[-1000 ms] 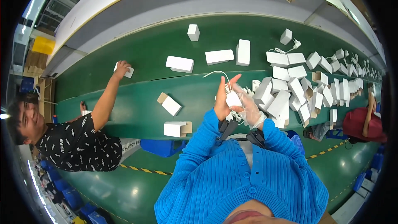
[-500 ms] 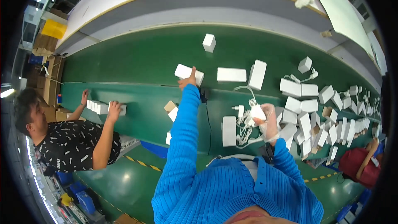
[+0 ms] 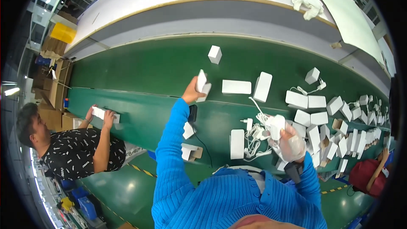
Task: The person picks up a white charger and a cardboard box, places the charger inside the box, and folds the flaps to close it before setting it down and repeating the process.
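Head view: hands (image 3: pixel 191 93) hold white box (image 3: pixel 202 79), white adapter (image 3: pixel 277 125); black shirt (image 3: pixel 76 152) lettered.

At the centre, the carton (image 3: pixel 204 92) in the left hand (image 3: pixel 193 92) looks like smooth, matt white card; the opened carton (image 3: pixel 190 151) at six o'clock shows dull brown board inside. Toward four o'clock, the right hand (image 3: pixel 291 143) wears a thin, clear, wrinkled plastic glove (image 3: pixel 295 149), and the adapter (image 3: pixel 277 124) it holds is smooth white plastic. The worktop (image 3: pixel 148 65) at ten o'clock is smooth, with a faint sheen. Between one and two lies soft, crumpled white cloth (image 3: pixel 308 3). At seven, the blue sleeve (image 3: pixel 176 152) is matt ribbed knit; farther out, the floor (image 3: pixel 131 184) is glossy, mirroring lamps.
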`<state>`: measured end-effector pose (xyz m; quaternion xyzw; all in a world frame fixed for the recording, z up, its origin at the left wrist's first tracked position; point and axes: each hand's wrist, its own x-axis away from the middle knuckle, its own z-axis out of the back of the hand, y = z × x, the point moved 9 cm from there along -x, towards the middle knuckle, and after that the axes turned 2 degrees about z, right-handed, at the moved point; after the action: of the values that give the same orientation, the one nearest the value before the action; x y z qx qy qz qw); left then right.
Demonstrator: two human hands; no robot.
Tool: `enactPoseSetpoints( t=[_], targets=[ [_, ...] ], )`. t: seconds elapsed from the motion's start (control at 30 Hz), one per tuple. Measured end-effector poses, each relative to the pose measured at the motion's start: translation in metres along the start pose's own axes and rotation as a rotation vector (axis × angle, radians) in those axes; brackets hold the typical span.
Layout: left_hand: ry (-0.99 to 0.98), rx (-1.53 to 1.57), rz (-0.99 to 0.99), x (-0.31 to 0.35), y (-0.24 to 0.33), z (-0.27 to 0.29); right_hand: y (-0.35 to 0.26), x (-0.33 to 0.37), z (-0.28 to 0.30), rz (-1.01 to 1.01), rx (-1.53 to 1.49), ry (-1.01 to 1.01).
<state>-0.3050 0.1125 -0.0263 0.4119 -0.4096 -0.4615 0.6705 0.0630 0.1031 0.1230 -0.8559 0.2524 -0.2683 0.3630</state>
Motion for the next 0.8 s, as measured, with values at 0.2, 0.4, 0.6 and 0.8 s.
enactPoseSetpoints(
  t=[0.2, 0.4, 0.6, 0.8],
  targets=[
    [-0.331, 0.135, -0.045, 0.089, 0.102, -0.052, -0.008, -0.009, -0.05, -0.242, 0.059, -0.196],
    [-0.551, 0.014, -0.262, 0.123, 0.14, -0.138, 0.009, -0.034, -0.034, 0.179, 0.941, -0.292],
    [-0.452, 0.101, -0.265, 0.146, 0.105, -0.216, 0.058, -0.002, -0.018, -0.162, 2.179, -0.423],
    [-0.547, 0.162, -0.186, 0.151, 0.096, -0.241, 0.04, 0.017, -0.03, 0.387, 1.891, -0.345]
  ],
)
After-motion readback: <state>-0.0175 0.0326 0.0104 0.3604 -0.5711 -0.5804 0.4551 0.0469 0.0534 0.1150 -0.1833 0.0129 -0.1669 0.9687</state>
